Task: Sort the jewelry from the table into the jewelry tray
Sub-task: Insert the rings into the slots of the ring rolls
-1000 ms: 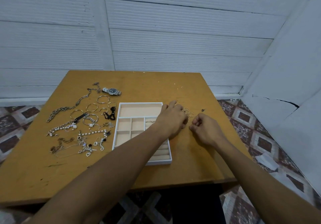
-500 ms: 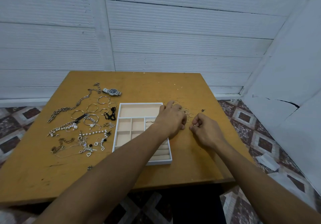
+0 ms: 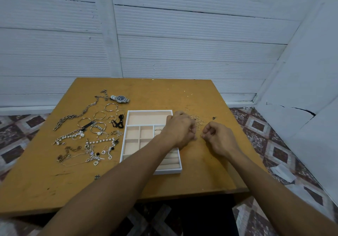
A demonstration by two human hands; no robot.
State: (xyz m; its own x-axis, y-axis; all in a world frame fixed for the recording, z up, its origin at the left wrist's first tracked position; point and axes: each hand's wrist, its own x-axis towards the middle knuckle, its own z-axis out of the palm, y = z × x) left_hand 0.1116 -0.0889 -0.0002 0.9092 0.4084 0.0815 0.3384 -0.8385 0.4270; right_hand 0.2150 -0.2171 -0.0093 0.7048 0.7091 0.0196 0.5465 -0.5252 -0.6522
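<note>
Loose rings [image 3: 196, 120] lie on the desk [image 3: 164, 93] just right of the tray [image 3: 150, 110], so both hands gather there, likely to slot them in: the right hand [image 3: 217, 136] pinches a small ring [image 3: 202, 135], while the left hand [image 3: 180, 129] is curled, its hold hidden.

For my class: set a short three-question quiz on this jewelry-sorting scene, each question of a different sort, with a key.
1. True or false: the wristwatch lies on the table, outside the jewelry tray.
2. The cluster of small rings lies: A) left of the tray, B) right of the tray, C) inside it.
3. Fill in: the right hand pinches a small ____.
Key: 1 true; 2 B; 3 ring.
</note>
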